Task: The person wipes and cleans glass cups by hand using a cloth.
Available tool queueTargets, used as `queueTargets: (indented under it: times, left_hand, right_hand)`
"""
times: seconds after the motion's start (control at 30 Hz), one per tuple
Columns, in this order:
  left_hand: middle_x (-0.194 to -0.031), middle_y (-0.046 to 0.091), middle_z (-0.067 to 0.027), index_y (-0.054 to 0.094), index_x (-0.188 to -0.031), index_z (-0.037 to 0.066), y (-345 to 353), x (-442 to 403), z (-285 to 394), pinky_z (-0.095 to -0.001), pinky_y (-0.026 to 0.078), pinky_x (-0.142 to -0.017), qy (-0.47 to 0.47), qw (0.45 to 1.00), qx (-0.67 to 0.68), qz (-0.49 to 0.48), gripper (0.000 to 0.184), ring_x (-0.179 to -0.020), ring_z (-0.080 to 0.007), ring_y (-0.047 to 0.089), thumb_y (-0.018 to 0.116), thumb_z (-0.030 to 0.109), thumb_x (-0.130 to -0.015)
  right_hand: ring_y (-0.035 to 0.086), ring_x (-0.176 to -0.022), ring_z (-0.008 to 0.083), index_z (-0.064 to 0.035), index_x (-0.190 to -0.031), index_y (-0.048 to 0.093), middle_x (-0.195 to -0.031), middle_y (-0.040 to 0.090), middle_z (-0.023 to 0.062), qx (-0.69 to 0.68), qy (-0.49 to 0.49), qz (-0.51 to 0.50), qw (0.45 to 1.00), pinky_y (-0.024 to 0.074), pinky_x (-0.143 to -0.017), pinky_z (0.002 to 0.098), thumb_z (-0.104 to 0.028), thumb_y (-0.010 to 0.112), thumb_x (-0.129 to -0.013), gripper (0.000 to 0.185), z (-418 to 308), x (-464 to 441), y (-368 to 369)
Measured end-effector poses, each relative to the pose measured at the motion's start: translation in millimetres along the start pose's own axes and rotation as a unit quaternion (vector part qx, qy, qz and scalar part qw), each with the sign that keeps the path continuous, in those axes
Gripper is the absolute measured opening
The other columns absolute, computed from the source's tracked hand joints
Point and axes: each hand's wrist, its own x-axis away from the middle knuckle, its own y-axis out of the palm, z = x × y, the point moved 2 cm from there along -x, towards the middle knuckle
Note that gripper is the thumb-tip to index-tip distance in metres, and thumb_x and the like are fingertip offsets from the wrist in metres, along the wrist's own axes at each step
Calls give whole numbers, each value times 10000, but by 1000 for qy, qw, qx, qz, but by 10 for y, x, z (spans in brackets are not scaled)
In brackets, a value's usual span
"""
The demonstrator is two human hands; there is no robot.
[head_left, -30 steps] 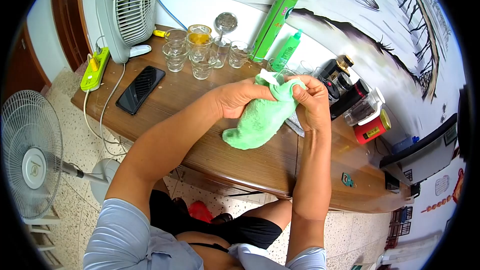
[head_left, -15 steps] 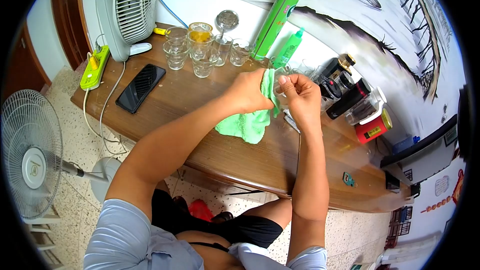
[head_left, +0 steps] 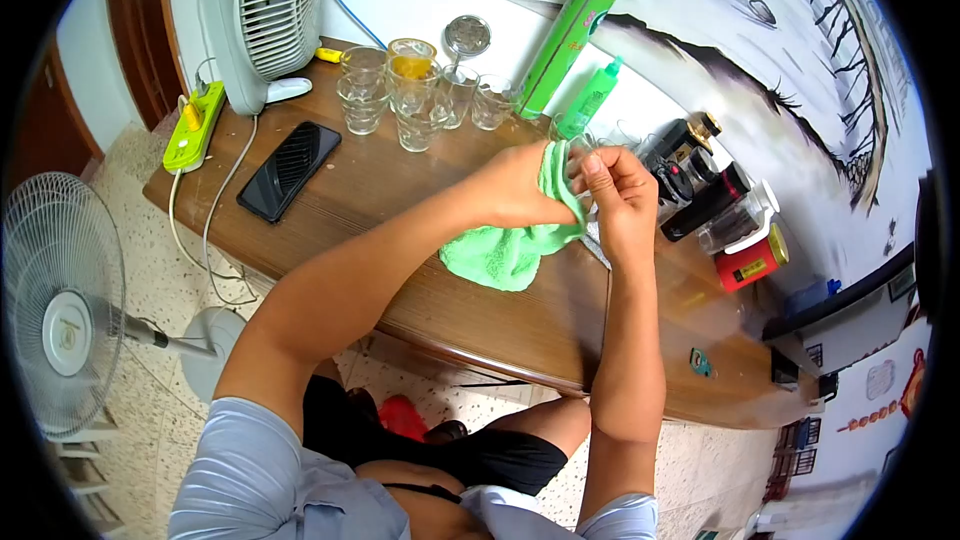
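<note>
My left hand (head_left: 522, 186) is closed around a green cloth (head_left: 492, 258), whose loose end hangs down onto the wooden table. Facing it, my right hand (head_left: 624, 186) has thumb and fingers bent around the rim of a clear drinking glass (head_left: 576, 168). The cloth wraps the glass on the left side, so most of the glass is hidden. Just behind my hands stands a green squeeze bottle (head_left: 590, 102). Several clear glasses (head_left: 415, 125) are grouped farther left, some stacked.
A black phone (head_left: 288, 172) lies on the table (head_left: 480, 330) beside a green power strip (head_left: 194, 128). A box fan (head_left: 268, 10) stands at the back left. Dark bottles (head_left: 708, 200) and a red tin (head_left: 752, 258) line the right back. A tall green box (head_left: 572, 40) leans near the wall.
The cloth and both hands have shifted slightly right in view, partly with the camera. The cloth now covers more of the glass, and the right fingers sit closer to the cloth.
</note>
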Motion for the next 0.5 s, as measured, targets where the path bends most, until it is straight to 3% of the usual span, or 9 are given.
queueTargets:
  times: [0.07, 0.17, 0.23, 0.3, 0.33, 0.43, 0.5]
  left_hand:
    - [-1080, 720, -54, 633, -1272, 25, 17, 13, 45, -333, 572, -863, 17, 987, 152, -38, 465, -983, -145, 695, 823, 121, -859]
    - [-1127, 714, -42, 624, -1291, 22, -3, 62, 90, -314, 577, -855, -50, 933, 334, -124, 409, -1003, -122, 692, 784, 68, -918]
    - [-1114, 716, -54, 622, -1287, 25, 11, 63, 103, -306, 590, -851, -64, 912, 379, -141, 417, -1005, -130, 704, 808, 97, -921]
    - [-1079, 722, -49, 651, -1238, 27, -20, 91, 154, -306, 593, -827, -102, 884, 430, -154, 395, -980, -130, 709, 843, 126, -908]
    - [-1089, 719, -68, 639, -1252, 12, -55, 106, 204, -317, 602, -838, -93, 885, 430, -151, 437, -987, -144, 716, 853, 188, -914]
    - [-1105, 710, -74, 613, -1290, 5, -112, 102, 185, -332, 606, -840, -100, 887, 418, -172, 502, -996, -156, 718, 852, 240, -916]
    - [-1115, 699, -74, 584, -1325, 5, -113, 93, 65, -340, 610, -837, -106, 888, 414, -167, 635, -990, -172, 719, 882, 354, -886]
  right_hand:
    - [577, -769, 66, -17, -908, 683, -827, 682, -3, -15, -38, -35, 999, 499, -1093, 362, -134, 693, -1040, 177, 32, -21, 13]
    - [573, -775, 70, -25, -890, 675, -832, 682, -6, -47, -61, -68, 995, 349, -1256, 420, -118, 677, -1041, 178, -32, -28, 51]
    - [569, -788, 63, -25, -893, 689, -833, 682, -14, -52, -68, -92, 992, 335, -1257, 400, -129, 677, -1044, 184, -27, -45, 12]
    - [567, -798, 56, -19, -929, 700, -845, 681, -28, -52, -71, -95, 992, 453, -1116, 329, -139, 682, -1045, 167, 61, -48, -39]
    - [563, -796, 47, -19, -967, 711, -860, 678, -40, -81, -29, -100, 991, 500, -864, 250, -144, 672, -1052, 156, 53, -29, -32]
    - [563, -797, 40, -22, -988, 718, -867, 668, -49, -111, 12, -138, 984, 447, -702, 219, -140, 657, -1059, 150, 35, 10, -8]
    - [557, -788, 41, -21, -989, 731, -856, 656, -54, -106, 27, -185, 977, 454, -695, 234, -149, 635, -1070, 179, -40, 23, -11]
